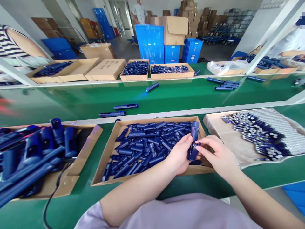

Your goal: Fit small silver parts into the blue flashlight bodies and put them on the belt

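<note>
My left hand [179, 156] is wrapped round a dark blue flashlight body [194, 130], held nearly upright over the right part of a cardboard tray. An opening shows in its lower side. My right hand [214, 152] meets it from the right, thumb and forefinger pinched together at that opening; whatever lies between the fingertips is too small and covered to make out. Beneath and left of my hands, the cardboard tray [103, 165] holds a heap of small dark blue plastic parts [143, 143].
Right of my hands, a lined tray [220, 127] holds many batteries [259, 133]. On the left, a box [88, 149] carries larger blue housings, with a black cable [53, 194] beside it. Beyond a white rail, blue flashlights [125, 106] lie on a green belt [173, 95]. Other people stand farther off.
</note>
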`<state>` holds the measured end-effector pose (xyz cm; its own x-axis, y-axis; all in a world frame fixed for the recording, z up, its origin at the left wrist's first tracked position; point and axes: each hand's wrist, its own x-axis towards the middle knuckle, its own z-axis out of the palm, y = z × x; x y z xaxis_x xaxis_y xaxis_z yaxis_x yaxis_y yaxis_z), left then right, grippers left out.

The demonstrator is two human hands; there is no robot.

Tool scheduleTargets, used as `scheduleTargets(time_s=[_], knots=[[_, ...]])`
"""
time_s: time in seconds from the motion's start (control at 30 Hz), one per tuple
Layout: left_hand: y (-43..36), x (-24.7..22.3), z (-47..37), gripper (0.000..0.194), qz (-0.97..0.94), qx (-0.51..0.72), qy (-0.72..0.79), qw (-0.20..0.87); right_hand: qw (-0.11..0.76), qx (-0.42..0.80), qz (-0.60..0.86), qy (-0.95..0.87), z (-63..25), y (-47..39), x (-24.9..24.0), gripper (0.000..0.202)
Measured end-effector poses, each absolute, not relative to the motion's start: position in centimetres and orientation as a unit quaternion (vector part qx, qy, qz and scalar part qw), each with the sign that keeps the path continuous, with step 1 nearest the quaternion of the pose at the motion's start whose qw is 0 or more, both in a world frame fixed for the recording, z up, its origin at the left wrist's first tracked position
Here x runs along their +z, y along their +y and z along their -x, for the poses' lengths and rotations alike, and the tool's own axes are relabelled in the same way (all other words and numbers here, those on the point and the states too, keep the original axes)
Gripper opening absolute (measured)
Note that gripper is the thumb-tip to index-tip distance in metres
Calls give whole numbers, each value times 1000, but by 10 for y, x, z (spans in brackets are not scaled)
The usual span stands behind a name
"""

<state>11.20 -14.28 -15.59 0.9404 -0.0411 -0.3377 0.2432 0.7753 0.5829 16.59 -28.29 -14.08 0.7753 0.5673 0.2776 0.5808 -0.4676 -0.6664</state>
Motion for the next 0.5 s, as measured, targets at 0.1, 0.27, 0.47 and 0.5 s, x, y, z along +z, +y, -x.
scheduleTargets(time_s=[0.1, 0.27, 0.47, 0.5], knots=[[-144, -156, -111, 36, -336, -72, 129, 930, 355, -90, 859, -359, -163, -280, -145, 25], [-143, -156, -111, 41, -386, -75, 106, 913, 373, -81, 860, -338, -157, -276, -145, 53], [-150, -156, -107, 43, -437, -59, 121, 889, 353, -131, 848, -374, -158, -308, -145, 39], [-152, -154, -104, 45, -436, -63, 130, 888, 342, -157, 850, -369, -157, -318, -148, 35]])
